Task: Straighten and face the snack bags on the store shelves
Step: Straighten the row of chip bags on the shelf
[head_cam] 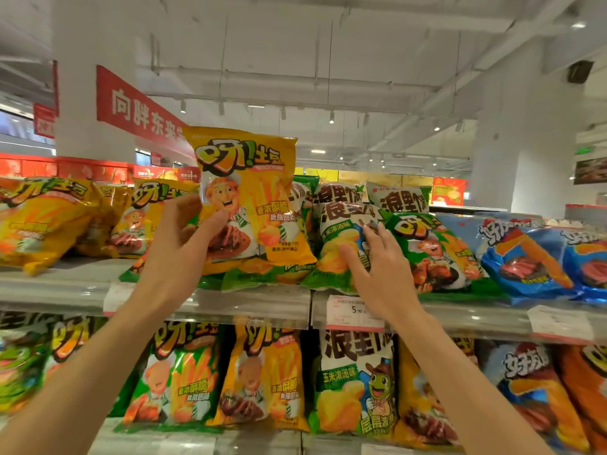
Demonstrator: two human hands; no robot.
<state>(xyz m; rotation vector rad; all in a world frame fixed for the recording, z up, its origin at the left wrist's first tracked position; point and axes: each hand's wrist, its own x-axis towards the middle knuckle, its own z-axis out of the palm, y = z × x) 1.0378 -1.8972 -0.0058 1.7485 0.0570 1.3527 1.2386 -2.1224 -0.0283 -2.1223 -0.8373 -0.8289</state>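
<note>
Gripping a yellow bag [249, 198], left fingers [215, 221] curl; right fingers [377, 238] lie straight.

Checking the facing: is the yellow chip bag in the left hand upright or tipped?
Upright: the yellow foil chip bag, held by the left hand, shows its logo on top.

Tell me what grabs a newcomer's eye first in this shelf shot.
The yellow bag stands out first, held upright above the top shelf in the left hand. Next, the right hand lies flat on a green-and-white bag beside it. Blue bags slump at far right.
</note>
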